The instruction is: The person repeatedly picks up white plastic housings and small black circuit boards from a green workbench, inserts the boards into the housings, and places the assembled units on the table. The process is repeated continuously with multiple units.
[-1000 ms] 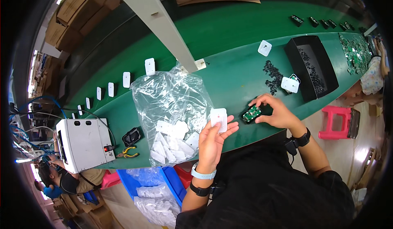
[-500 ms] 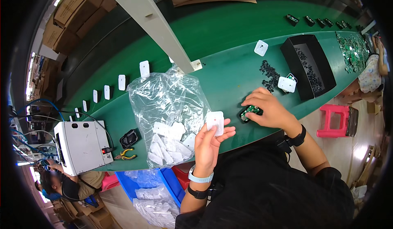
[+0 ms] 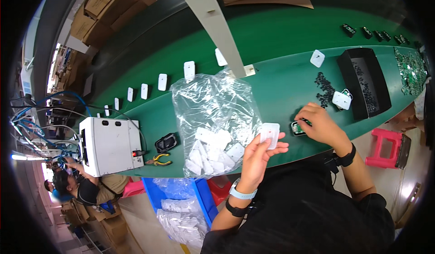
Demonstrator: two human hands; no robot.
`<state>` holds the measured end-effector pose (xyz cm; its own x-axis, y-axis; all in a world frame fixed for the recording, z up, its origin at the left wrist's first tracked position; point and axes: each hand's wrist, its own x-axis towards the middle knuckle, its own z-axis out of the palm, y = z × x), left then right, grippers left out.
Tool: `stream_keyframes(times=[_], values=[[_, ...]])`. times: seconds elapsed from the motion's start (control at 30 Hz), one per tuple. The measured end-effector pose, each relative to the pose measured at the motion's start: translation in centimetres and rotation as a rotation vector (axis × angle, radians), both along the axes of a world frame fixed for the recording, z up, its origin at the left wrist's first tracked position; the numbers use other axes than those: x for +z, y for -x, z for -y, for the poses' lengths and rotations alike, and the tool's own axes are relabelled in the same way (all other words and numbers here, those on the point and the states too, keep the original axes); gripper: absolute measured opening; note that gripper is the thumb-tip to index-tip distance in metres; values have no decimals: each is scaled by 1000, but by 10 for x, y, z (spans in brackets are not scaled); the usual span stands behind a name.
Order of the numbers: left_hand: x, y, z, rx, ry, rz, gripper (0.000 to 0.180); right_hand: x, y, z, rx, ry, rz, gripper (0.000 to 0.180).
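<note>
My left hand (image 3: 256,163) pinches a white plastic cover (image 3: 269,135) between thumb and fingers, holding it upright above the green bench. To its right, my right hand (image 3: 321,123) is closed over a small black case (image 3: 297,133) with a green circuit board (image 3: 300,127) inside. Thumb and index finger come together at the board; what they grip, if anything, is hidden. A clear plastic bag (image 3: 213,100) of white covers (image 3: 213,152) lies left of my left hand. Beyond my right hand, another white cover (image 3: 341,100) sits near a scatter of small black parts (image 3: 324,88).
A long black box (image 3: 385,84) stands at right, near piled circuit boards (image 3: 410,70). White-covered units (image 3: 162,81) line the far belt. At left are a white machine (image 3: 111,147), pliers (image 3: 158,160) and a black tray (image 3: 166,142). A metal post (image 3: 217,27) rises ahead.
The view has swung left, so everything appears farther right. My right hand's fingers have drawn in from around the black case to a pinch over it. My left hand still holds the white cover.
</note>
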<state>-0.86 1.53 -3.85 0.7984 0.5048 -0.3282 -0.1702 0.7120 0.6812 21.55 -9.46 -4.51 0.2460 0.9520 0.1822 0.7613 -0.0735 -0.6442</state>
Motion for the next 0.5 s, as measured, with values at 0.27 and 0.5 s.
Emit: stream_keyframes(times=[0.27,0.5], values=[[2,-1,2,-8,-27,-24,35,11,-3,-2,29,46,32,10],[5,-2,3,2,-15,-35,34,3,-13,4,148,-44,260,18]])
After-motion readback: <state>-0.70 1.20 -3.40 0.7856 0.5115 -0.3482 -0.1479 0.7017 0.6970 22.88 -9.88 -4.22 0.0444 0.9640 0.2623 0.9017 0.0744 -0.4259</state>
